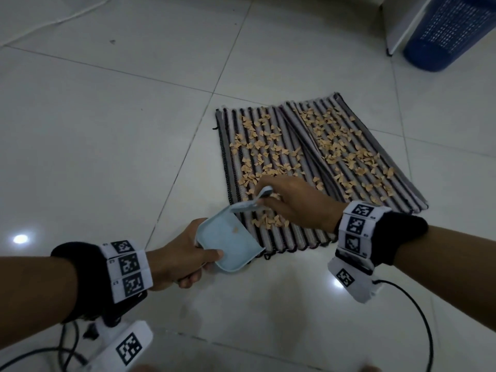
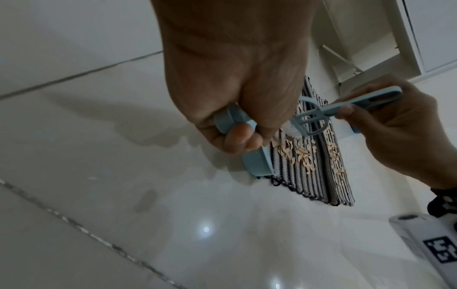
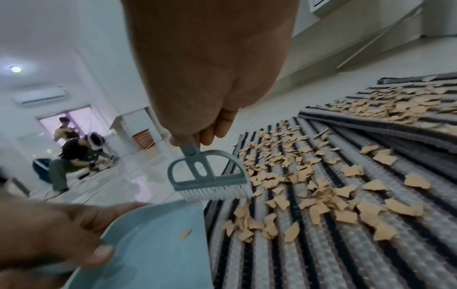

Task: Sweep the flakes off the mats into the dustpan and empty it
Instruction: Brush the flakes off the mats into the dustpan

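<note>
Two striped grey-and-black mats (image 1: 306,237) (image 3: 346,244) lie side by side on the tile floor, strewn with tan flakes (image 1: 271,157) (image 3: 296,176) (image 2: 303,156). My left hand (image 1: 185,256) (image 2: 237,121) grips a light blue dustpan (image 1: 230,242) (image 3: 153,248) (image 2: 257,164) by its handle, its lip at the near left edge of the left mat. One flake lies in the pan. My right hand (image 1: 292,202) (image 3: 197,135) holds a small blue brush (image 1: 251,204) (image 3: 210,176) (image 2: 333,111), its white bristles just above the mat's left edge beside the pan.
A blue perforated bin (image 1: 451,30) stands at the far right by white furniture (image 1: 402,22). Cables (image 1: 418,318) trail on the floor near me. In the right wrist view another person (image 3: 71,156) crouches far off to the left.
</note>
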